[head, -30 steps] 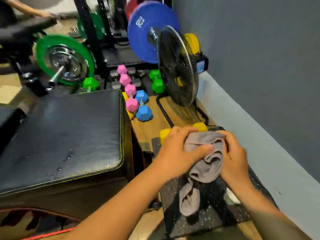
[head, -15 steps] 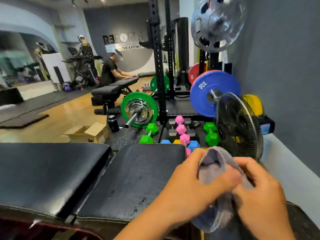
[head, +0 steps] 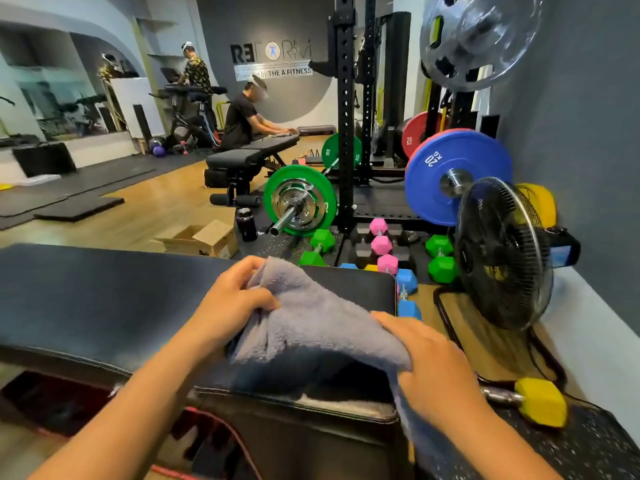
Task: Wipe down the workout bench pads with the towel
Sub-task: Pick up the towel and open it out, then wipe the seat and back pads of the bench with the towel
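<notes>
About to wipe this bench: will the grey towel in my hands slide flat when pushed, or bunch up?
Probably floppy: the towel sags in folds between the left hand and right hand, one end hanging past the edge of the bench pad. It will likely bunch unless pressed flat. Its fluffy pile suggests drag, not slipping.
</notes>
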Demonstrator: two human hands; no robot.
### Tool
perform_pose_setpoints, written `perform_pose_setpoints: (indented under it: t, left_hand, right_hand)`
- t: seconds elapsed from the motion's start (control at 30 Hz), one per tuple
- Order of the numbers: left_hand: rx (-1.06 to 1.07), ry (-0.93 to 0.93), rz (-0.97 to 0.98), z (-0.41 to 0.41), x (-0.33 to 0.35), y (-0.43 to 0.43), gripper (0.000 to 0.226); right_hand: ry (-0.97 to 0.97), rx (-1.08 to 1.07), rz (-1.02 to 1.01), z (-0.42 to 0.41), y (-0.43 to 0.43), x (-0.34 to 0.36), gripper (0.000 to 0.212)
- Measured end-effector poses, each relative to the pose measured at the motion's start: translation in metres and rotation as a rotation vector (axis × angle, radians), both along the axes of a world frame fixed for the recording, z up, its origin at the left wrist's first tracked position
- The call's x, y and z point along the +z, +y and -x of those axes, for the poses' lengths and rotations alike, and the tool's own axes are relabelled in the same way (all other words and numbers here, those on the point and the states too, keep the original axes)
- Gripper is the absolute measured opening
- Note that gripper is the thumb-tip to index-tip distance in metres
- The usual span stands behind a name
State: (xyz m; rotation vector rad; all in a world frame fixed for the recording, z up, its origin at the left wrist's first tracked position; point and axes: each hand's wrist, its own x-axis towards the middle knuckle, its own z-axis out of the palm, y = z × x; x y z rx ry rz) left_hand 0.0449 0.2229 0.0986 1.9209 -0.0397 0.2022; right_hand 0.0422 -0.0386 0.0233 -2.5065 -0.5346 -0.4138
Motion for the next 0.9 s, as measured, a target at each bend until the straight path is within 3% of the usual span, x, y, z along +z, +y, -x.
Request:
perform_pose_setpoints:
  t: [0.13, 0.23, 0.3, 0.43, 0.5, 0.57, 0.7, 0.83, 0.9]
  left_hand:
    - [0.198, -0.082, -0.116, 0.003, -0.016, 0.035, 0.036]
    - [0.291, -0.006, -0.499, 0.007, -0.050, 0.040, 0.052]
    - [0.281, 0.015, -0.718, 0.014, -0.081, 0.035, 0.062]
    - [0.094, -0.262, -0.745, 0.036, -0.112, 0.017, 0.030]
    - [0.033, -0.266, -0.729, 0.044, -0.119, 0.013, 0.035]
    - [0.027, -0.239, -0.756, 0.047, -0.121, 0.011, 0.051]
    - [-0.053, -0.178, -0.970, 0.048, -0.119, 0.004, 0.087]
    - [-0.046, -0.319, -1.011, 0.041, -0.116, -0.007, 0.064]
    - [0.004, -0.347, -1.061, 0.040, -0.112, -0.024, 0.055]
  right_hand:
    - [-0.129, 0.076, 0.117, -0.003, 0.023, 0.035, 0.076]
    - [0.122, 0.272, 0.370, 0.006, 0.045, 0.009, 0.061]
    - [0.230, 0.275, 0.390, 0.009, 0.046, -0.017, 0.061]
    - [0.208, 0.242, 0.271, 0.010, 0.041, -0.027, 0.090]
    - [0.203, 0.225, 0.209, 0.011, 0.044, -0.026, 0.094]
    - [0.197, 0.199, 0.175, 0.014, 0.049, -0.025, 0.087]
    - [0.211, 0.134, 0.101, 0.019, 0.050, -0.022, 0.051]
    - [0.323, -0.178, 0.240, 0.020, 0.049, -0.024, 0.063]
    - [0.426, -0.291, 0.171, 0.019, 0.051, -0.026, 0.063]
